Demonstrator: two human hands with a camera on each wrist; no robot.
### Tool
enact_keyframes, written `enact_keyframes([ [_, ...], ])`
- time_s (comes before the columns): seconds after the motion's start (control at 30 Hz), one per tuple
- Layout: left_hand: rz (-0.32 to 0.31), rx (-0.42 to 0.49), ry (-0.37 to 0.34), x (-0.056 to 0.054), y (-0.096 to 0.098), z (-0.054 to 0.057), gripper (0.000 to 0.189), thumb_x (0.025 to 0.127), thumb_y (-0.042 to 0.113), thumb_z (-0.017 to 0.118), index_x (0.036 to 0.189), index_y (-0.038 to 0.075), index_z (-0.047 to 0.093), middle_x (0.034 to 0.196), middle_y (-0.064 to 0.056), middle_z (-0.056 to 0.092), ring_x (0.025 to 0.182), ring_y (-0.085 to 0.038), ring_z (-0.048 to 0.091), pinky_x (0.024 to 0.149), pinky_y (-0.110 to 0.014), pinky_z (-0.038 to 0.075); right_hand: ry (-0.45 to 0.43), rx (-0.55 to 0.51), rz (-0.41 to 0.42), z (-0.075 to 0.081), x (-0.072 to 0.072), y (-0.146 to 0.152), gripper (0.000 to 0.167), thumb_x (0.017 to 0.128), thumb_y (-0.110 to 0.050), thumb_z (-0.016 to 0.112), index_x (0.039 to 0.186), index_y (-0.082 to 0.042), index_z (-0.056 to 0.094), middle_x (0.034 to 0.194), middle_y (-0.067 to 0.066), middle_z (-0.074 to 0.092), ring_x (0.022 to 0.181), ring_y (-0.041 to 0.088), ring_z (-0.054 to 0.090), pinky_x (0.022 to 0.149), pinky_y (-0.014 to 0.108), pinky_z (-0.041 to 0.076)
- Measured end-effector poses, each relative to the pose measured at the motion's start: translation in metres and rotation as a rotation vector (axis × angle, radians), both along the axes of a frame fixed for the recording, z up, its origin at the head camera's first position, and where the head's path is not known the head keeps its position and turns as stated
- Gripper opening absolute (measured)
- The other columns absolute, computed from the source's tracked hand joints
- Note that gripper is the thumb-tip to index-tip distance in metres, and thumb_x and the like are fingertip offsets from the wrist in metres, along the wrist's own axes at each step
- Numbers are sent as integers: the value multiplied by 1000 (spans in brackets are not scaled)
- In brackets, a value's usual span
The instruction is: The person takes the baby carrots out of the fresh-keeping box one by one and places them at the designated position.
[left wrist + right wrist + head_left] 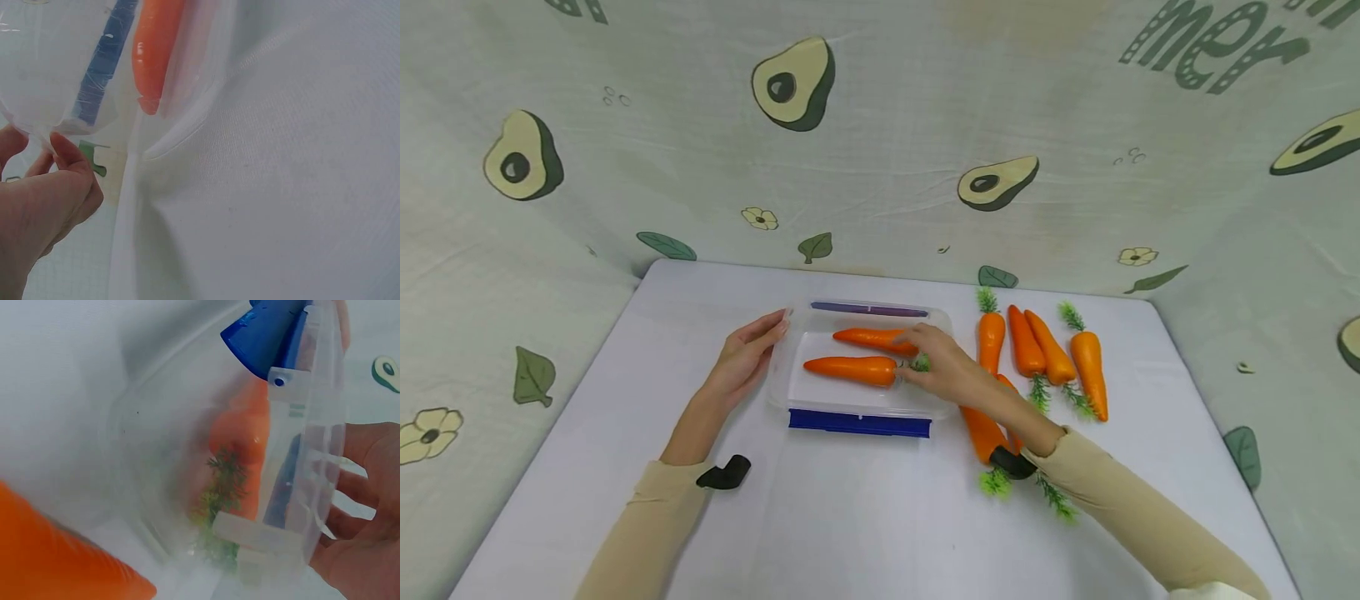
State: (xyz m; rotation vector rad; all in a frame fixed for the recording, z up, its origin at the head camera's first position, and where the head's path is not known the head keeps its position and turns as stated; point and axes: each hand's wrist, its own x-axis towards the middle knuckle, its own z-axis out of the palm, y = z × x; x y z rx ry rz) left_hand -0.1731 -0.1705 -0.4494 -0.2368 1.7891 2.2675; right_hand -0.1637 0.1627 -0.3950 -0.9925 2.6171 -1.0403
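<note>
A clear plastic food container (859, 402) with blue side clips stands on the table. Two orange carrots lie in it, tips to the left: a near carrot (850, 369) and a far carrot (871, 337), partly hidden by fingers. My left hand (741, 360) pinches the container's left rim between thumb and fingers, as the left wrist view shows. Over the right rim reaches my right hand (943, 362), its thumb and fingers spread apart around the carrots' green tops (226, 475). In the right wrist view the right hand's fingers (359, 487) are loosely bent behind the clear wall.
Several more carrots with green tops lie right of the container, among them a far-right carrot (1090, 371) and a near carrot (983, 433) under my right forearm. A blue clip (859, 422) hangs out along the container's front. A cloth with avocado prints (880, 167) stands behind the white table.
</note>
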Motion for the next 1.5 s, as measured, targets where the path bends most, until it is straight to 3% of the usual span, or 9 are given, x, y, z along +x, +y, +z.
enact_keyframes([
  [0.23,2,7,2,-1,2,-1,57,105,17,61,157,3,40,164,-9,36,145,-16,37,122,-34,28,45,62,19,-9,-3,-13,41,92,-7,77,130,3,65,134,17,61,120,32,54,103,45,51],
  [0.57,2,8,11,0,6,-2,55,106,16,60,156,3,41,163,-10,38,142,-15,40,122,-34,29,-17,110,23,-15,-5,-21,47,93,-7,77,137,2,62,143,20,55,132,36,46,112,51,43],
  [0.93,-12,-5,18,0,6,-2,56,106,17,60,157,3,41,163,-10,37,145,-18,38,122,-34,29,10,148,86,-23,-11,-27,42,94,-5,73,135,4,63,136,16,63,124,32,54,110,46,46],
  [1.17,0,1,13,1,5,-1,56,106,17,60,157,3,41,163,-9,38,145,-20,38,122,-35,29,-6,150,115,-26,-14,-31,37,96,-5,71,132,0,66,129,8,67,103,22,58,97,36,52],
  [1.33,7,-5,11,1,3,0,56,106,17,60,157,4,41,163,-8,38,144,-16,39,122,-35,29,-5,167,121,-25,-15,-33,37,95,-6,72,132,0,67,128,8,68,100,20,58,94,33,52],
  [1.5,9,1,12,0,1,0,56,106,17,60,157,3,41,163,-9,37,143,-16,39,122,-34,29,52,139,152,-20,-17,-34,40,92,-1,72,132,0,68,132,11,67,96,22,57,86,32,51],
])
